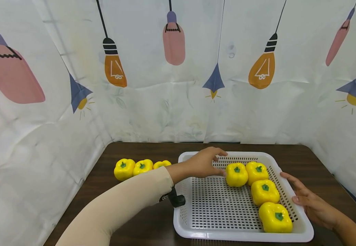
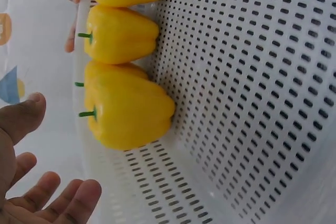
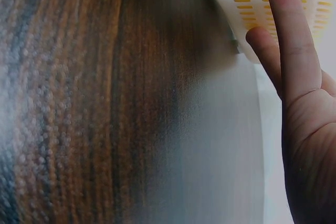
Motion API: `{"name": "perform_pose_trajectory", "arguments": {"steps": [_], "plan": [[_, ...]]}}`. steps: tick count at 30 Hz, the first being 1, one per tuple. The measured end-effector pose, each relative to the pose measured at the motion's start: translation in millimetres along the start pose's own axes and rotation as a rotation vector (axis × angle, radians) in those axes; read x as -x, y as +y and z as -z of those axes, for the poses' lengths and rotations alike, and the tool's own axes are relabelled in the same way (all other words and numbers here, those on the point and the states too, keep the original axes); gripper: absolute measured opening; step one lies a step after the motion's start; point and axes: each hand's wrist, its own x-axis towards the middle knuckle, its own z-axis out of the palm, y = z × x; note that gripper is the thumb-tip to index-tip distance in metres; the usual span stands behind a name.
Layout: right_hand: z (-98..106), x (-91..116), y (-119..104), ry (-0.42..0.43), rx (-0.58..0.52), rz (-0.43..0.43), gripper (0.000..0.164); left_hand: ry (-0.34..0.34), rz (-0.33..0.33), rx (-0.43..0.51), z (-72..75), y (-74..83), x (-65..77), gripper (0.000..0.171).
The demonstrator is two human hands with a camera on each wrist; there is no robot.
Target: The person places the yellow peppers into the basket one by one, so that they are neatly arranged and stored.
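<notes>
Several yellow bell peppers [image 1: 237, 175] with green stems sit in a white perforated plastic basket [image 1: 242, 235], lined along its right side and far right part. My left hand [image 1: 207, 163] hovers over the far part of the basket, fingers spread and nothing held. Its thumb is beside the leftmost of these peppers; the left wrist view shows a gap between the hand and the pepper [image 2: 128, 111]. At the basket's right rim rests my right hand [image 1: 314, 205], its fingers extended against the outer wall, as the right wrist view also shows with the fingers [image 3: 299, 51].
Three more yellow bell peppers [image 1: 124, 169] stand in a row on the dark wooden table [image 1: 147, 225], left of the basket; my left forearm partly hides them. A white curtain [image 1: 171, 109] printed with lamps hangs behind and beside the table.
</notes>
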Motion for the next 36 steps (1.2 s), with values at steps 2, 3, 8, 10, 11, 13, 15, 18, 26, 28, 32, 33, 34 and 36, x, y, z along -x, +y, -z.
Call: {"name": "perform_pose_trajectory", "arguments": {"steps": [2, 3, 8, 10, 11, 13, 15, 18, 26, 28, 32, 33, 34, 36], "plan": [[0.2, 0.0, 0.2, 0.002, 0.003, 0.000, 0.070, 0.016, -0.006, 0.013, 4.1, -0.3, 2.7, 0.066], [0.3, 0.0, 0.3, 0.002, 0.002, 0.000, 0.070, 0.021, -0.008, 0.016, 6.2, -0.3, 4.3, 0.066], [0.3, -0.6, 0.2, -0.009, -0.010, 0.003, 0.070, 0.038, -0.002, 0.017, 15.0, -1.0, 13.1, 0.064], [0.5, -0.7, 0.3, -0.008, -0.010, 0.003, 0.070, 0.047, 0.008, 0.017, 18.2, -2.3, 16.6, 0.064], [0.6, -0.7, 0.4, -0.009, -0.009, 0.002, 0.070, 0.051, 0.012, 0.020, 19.7, -3.3, 18.3, 0.063], [0.8, -0.7, 1.0, -0.009, -0.007, 0.000, 0.070, 0.057, 0.017, 0.036, 22.6, -5.5, 21.8, 0.064], [0.7, -0.7, 1.4, -0.005, -0.007, -0.002, 0.069, 0.063, 0.019, 0.053, 25.5, -8.1, 25.5, 0.065], [0.1, -0.6, 2.0, -0.003, -0.012, -0.001, 0.069, 0.071, 0.017, 0.086, 29.0, -12.0, 31.1, 0.065], [-1.3, -1.2, 2.2, -0.013, -0.036, 0.002, 0.069, 0.098, 0.037, 0.159, 36.7, -25.8, 52.4, 0.065], [-1.3, -1.6, 1.6, -0.008, -0.031, -0.002, 0.069, 0.113, 0.042, 0.168, 38.8, -32.6, 58.3, 0.065], [0.0, -1.8, 0.5, -0.016, -0.022, 0.005, 0.069, 0.133, 0.039, 0.171, 43.1, -45.8, 68.7, 0.065], [0.4, -1.7, 0.4, -0.019, -0.023, 0.007, 0.069, 0.135, 0.032, 0.177, 44.2, -48.3, 71.1, 0.065], [0.8, -1.4, 0.2, -0.021, -0.023, 0.010, 0.070, 0.139, 0.024, 0.183, 45.1, -50.3, 73.2, 0.065], [1.6, -0.7, 0.3, -0.022, -0.022, 0.012, 0.070, 0.142, 0.018, 0.196, 46.8, -53.3, 77.3, 0.064]]}}
